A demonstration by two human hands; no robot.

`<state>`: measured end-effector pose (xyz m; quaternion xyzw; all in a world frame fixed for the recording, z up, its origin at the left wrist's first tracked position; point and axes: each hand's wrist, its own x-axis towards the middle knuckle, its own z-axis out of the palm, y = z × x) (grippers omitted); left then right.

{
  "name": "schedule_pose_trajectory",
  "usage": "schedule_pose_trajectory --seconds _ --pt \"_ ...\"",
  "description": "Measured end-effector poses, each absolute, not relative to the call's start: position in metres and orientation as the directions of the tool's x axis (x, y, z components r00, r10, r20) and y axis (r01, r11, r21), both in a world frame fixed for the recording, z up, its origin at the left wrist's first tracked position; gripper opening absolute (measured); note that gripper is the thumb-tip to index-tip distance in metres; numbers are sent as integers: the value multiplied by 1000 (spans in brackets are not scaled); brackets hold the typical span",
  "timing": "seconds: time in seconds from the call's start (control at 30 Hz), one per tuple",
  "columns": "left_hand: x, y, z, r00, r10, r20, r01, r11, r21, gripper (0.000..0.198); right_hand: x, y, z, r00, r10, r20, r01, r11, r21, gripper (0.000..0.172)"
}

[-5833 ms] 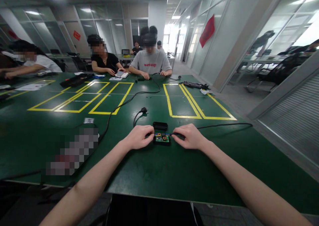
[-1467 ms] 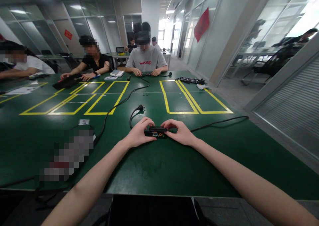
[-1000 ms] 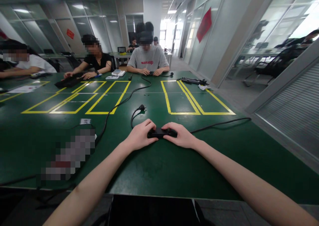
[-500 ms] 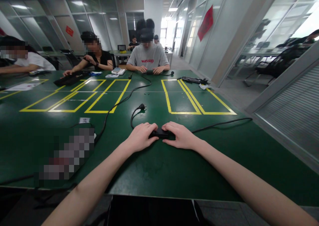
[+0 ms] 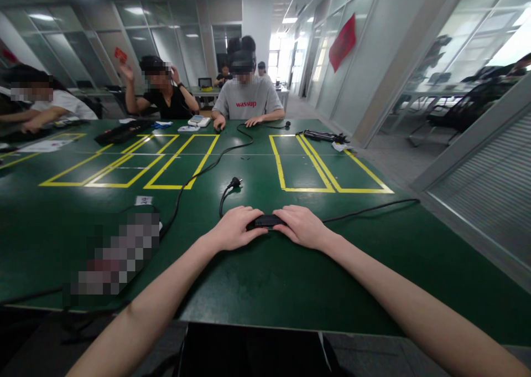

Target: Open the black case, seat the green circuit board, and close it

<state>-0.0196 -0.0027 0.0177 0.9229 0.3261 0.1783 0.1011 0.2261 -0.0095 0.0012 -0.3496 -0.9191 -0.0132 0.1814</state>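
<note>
A small black adapter box (image 5: pixel 267 221) lies on the green table (image 5: pixel 257 277) in front of me, its lid closed over the inside. My left hand (image 5: pixel 234 228) grips its left end with curled fingers. My right hand (image 5: pixel 302 226) presses on its right end, fingers bent over the top. One black cable (image 5: pixel 369 206) runs from the box to the right. Another cable with a plug (image 5: pixel 235 183) loops away just behind my left hand.
Yellow tape rectangles (image 5: pixel 315 166) mark the table further back. A small white label (image 5: pixel 142 200) and a long black cord (image 5: pixel 194 172) lie to the left. Several people sit at the far side and left. A black tool (image 5: pixel 323 138) rests at the far right.
At first the box was open, showing a circuit board, with the lid lying behind it. The lid is now on the box. Both hands have stayed pressed on its ends over the last second.
</note>
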Motion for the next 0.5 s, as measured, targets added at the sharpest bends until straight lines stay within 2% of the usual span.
schedule_pose_trajectory --seconds 0.07,0.13,0.23,0.3,0.33,0.4,0.43,0.5 --pt "-20 -3 20 719 637 277 566 -769 297 34 226 -11 2 -671 654 349 647 746 -155 30" --pt "-19 -3 21 721 628 293 568 -778 269 34 226 -12 5 -643 684 344 627 728 -277 28" --pt "-18 -5 22 759 564 327 533 -825 187 33 229 -15 10 -636 735 236 463 608 -645 33" --pt "-16 -6 23 794 502 342 488 -862 133 34 232 -16 12 -678 726 112 295 409 -864 39" --pt "-15 -7 23 805 480 349 472 -874 114 34 234 -16 13 -704 708 60 232 309 -922 42" --pt "-15 -7 23 811 462 358 462 -882 92 32 236 -16 13 -724 690 18 176 210 -962 44" --pt "-15 -7 23 807 466 363 468 -879 89 31 236 -16 13 -711 702 33 181 228 -957 43" --pt "-18 -5 23 788 494 368 490 -865 110 30 235 -18 13 -656 743 135 238 373 -897 36"
